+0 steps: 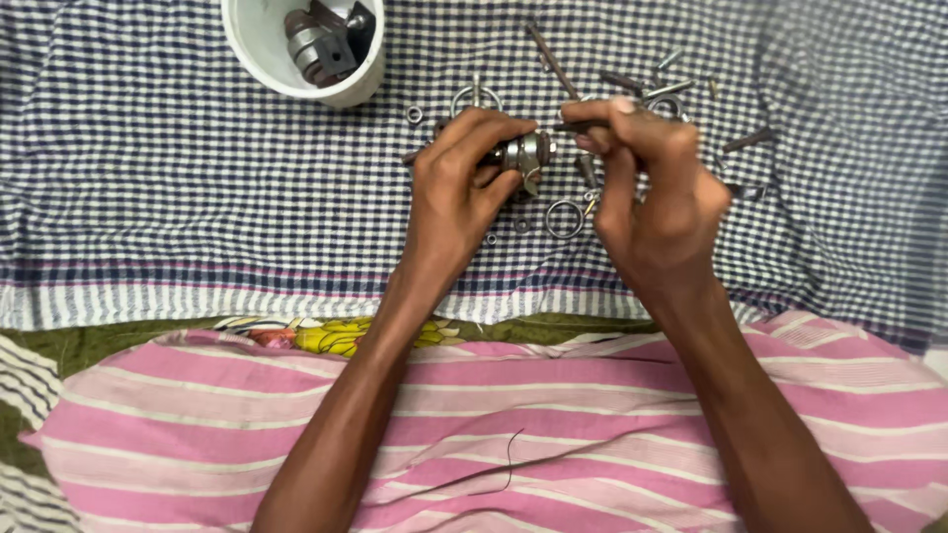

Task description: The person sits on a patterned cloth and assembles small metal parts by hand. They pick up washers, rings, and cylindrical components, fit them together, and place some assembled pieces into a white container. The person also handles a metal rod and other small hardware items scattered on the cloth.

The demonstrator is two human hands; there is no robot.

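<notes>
Over a blue-and-white checked cloth (148, 178), two hands work on a small metal part.

From the head view, the left hand (459, 188) grips a round metal assembly (526, 153) just above centre, while the right hand (657, 192) pinches a thin dark rod (583, 126) against it. Loose rings (565, 219), bolts (671, 89) and pins lie around them; at 11 o'clock a white cup (267, 59) holds more metal pieces.

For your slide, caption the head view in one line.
Left hand grips a small metal assembly; right hand works a thin tool over checked cloth.
</notes>
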